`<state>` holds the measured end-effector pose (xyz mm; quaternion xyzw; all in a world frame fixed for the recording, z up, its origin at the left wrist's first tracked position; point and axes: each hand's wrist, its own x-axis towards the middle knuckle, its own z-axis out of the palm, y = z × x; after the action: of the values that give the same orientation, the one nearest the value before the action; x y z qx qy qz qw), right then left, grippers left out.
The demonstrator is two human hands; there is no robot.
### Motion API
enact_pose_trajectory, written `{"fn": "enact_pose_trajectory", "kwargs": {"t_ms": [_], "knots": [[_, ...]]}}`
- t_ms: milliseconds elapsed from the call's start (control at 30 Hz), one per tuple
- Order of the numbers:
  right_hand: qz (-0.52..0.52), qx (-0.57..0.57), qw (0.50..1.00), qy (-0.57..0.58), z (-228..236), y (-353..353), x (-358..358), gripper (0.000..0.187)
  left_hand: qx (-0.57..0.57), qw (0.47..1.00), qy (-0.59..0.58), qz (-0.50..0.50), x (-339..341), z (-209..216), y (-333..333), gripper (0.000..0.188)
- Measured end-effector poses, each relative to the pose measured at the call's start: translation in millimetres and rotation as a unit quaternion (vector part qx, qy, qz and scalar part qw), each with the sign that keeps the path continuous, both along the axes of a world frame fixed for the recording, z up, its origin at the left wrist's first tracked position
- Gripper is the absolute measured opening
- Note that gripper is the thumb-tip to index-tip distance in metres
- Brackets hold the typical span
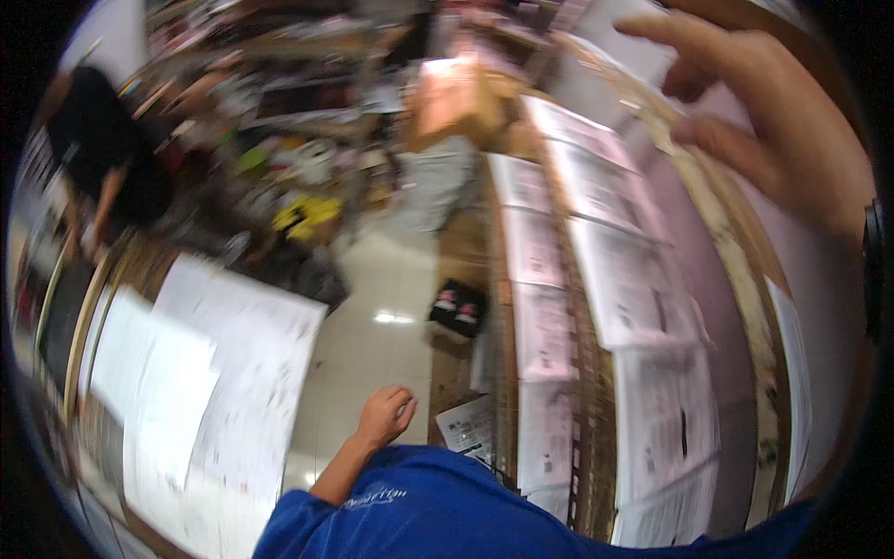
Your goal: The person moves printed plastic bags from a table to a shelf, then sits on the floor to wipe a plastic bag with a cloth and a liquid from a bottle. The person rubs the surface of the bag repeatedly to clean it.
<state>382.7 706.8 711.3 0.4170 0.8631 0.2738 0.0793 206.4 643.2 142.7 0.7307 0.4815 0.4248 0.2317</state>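
My left hand hangs low in front of my blue shirt, above the pale tiled floor. Its fingers are loosely curled in, and nothing shows in them. Raised at the upper right, my right hand has thumb and fingers apart and holds nothing I can see. A dark wristband circles that wrist. Below and left of it run rows of printed white paper sheets on a long wooden rack, with a narrower row of pinkish-white sheets beside them. The view is smeared by motion.
On the left, a table bears large white sheets. A person in dark clothes bends at the far left. Cardboard boxes, a grey cloth or bag, a yellow item and a black item stand or lie ahead.
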Motion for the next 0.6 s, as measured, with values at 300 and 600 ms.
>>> {"fn": "enact_pose_trajectory", "kwargs": {"t_ms": [300,600], "knots": [[0.448,-0.187,0.873,-0.051,-157,-15,-185,0.041,0.048,0.952,0.065,0.296,-164,21,-102,0.015],[0.265,-0.531,0.681,0.429,-381,75,-240,0.039,-0.09,0.739,0.165,0.647,-250,5,-256,0.048]]}}
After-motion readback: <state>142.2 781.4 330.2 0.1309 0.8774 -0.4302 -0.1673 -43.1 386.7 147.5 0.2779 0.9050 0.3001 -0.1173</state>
